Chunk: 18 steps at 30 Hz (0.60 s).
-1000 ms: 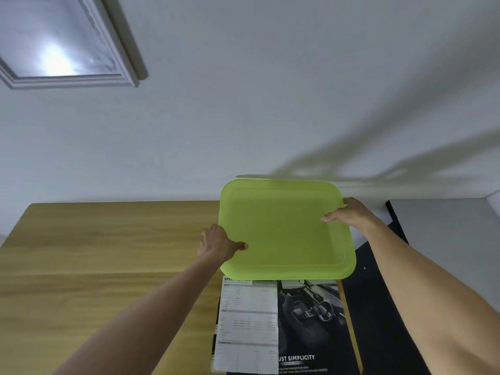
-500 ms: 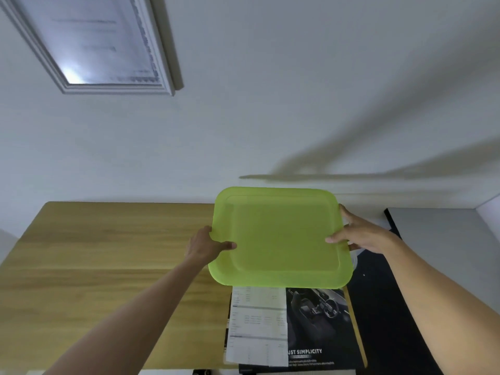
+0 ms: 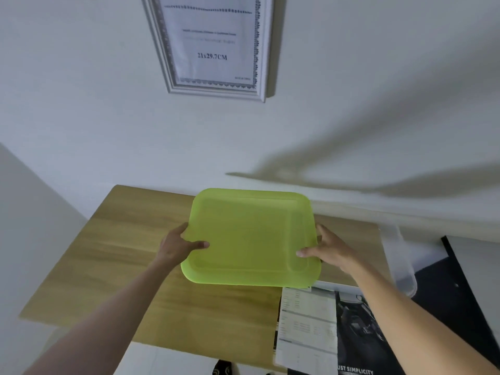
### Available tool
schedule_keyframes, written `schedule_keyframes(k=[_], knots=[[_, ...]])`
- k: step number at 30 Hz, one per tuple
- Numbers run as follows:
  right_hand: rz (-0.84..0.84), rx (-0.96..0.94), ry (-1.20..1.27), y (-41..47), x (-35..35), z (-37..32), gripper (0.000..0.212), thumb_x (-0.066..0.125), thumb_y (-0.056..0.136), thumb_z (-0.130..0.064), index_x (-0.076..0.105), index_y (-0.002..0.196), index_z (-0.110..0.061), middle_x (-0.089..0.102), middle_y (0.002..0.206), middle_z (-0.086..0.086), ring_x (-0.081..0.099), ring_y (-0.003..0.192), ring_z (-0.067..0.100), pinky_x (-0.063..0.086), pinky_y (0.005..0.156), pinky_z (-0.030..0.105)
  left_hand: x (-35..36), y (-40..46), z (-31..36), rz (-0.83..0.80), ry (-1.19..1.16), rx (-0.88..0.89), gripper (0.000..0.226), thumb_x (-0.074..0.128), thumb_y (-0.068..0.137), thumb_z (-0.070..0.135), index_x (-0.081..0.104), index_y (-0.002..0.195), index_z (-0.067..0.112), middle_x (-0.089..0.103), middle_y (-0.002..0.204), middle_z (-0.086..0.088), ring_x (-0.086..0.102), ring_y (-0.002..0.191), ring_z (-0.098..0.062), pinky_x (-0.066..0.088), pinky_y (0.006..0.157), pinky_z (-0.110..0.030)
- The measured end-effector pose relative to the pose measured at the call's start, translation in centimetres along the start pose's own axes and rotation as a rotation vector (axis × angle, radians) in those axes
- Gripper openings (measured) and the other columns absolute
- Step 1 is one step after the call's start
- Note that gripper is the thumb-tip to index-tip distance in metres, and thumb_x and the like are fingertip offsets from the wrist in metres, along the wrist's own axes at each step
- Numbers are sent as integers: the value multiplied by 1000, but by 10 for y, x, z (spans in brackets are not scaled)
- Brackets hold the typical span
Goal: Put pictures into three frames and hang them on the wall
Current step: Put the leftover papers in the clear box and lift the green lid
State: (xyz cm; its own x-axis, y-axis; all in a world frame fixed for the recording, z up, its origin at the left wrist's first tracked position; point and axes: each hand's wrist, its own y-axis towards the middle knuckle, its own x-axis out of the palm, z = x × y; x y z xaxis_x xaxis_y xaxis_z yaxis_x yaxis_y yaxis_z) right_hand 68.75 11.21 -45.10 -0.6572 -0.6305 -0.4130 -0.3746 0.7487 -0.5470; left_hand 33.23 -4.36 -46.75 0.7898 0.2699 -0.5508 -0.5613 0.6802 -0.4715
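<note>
Lime-green plastic tray, held above the wooden table by both hands. The left hand grips its left edge, thumb on top; the right hand grips the right edge likewise. Since a second ago the tray has been lifted and carried leftward. One silver frame already hangs on the wall, now fully in view. A car brochure, likely picture material, lies below the tray.
</note>
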Motion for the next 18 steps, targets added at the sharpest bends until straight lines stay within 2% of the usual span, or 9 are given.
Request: schedule_keyframes(k=[3, 5, 9, 11, 13, 18], knots=[[-39, 15, -79, 14, 33, -13, 92, 94, 58, -24, 45, 137, -26, 65, 118, -10, 62, 110, 15, 51, 92, 33, -29, 16, -24, -9, -2, -43, 117, 92, 36, 55, 48, 142, 31, 69, 118, -6, 63, 112, -29, 49, 99, -48], [-14, 44, -99, 23, 56, -17, 96, 92, 58, -31, 42, 140, -27, 62, 131, -6, 59, 122, 20, 47, 103, 41, -41, 21, -31, -18, 11, -53, 113, 94, 40, 51, 49, 142, 29, 68, 122, -4, 62, 113, -28, 48, 100, -48], [85, 96, -137, 33, 104, -26, 108, 83, 75, -27, 13, 157, -22, 34, 158, 6, 39, 142, 26, 37, 114, 44, -57, 38, -42, -9, 60, -69, 107, 94, 52, 43, 44, 145, 26, 66, 127, -6, 60, 117, -30, 47, 101, -48], [89, 122, -154, 37, 124, -26, 102, 74, 86, -22, 2, 159, -17, 19, 163, 8, 26, 148, 27, 30, 118, 38, -59, 49, -47, -20, 89, -78, 111, 94, 53, 41, 39, 148, 24, 65, 127, -9, 59, 118, -31, 47, 101, -47], [106, 141, -184, 43, 138, -22, 96, 66, 93, -17, -4, 159, -12, 12, 165, 10, 19, 150, 27, 26, 117, 33, -59, 59, -50, -27, 112, -90, 111, 94, 56, 36, 36, 150, 20, 61, 133, -11, 55, 123, -32, 46, 103, -46], [209, 139, -227, 62, 159, -14, 85, 61, 97, -18, 3, 158, -6, 19, 162, 15, 22, 149, 29, 23, 118, 32, -50, 86, -52, -39, 147, -75, 102, 92, 63, 28, 38, 149, 14, 52, 142, -11, 48, 131, -32, 42, 104, -42]])
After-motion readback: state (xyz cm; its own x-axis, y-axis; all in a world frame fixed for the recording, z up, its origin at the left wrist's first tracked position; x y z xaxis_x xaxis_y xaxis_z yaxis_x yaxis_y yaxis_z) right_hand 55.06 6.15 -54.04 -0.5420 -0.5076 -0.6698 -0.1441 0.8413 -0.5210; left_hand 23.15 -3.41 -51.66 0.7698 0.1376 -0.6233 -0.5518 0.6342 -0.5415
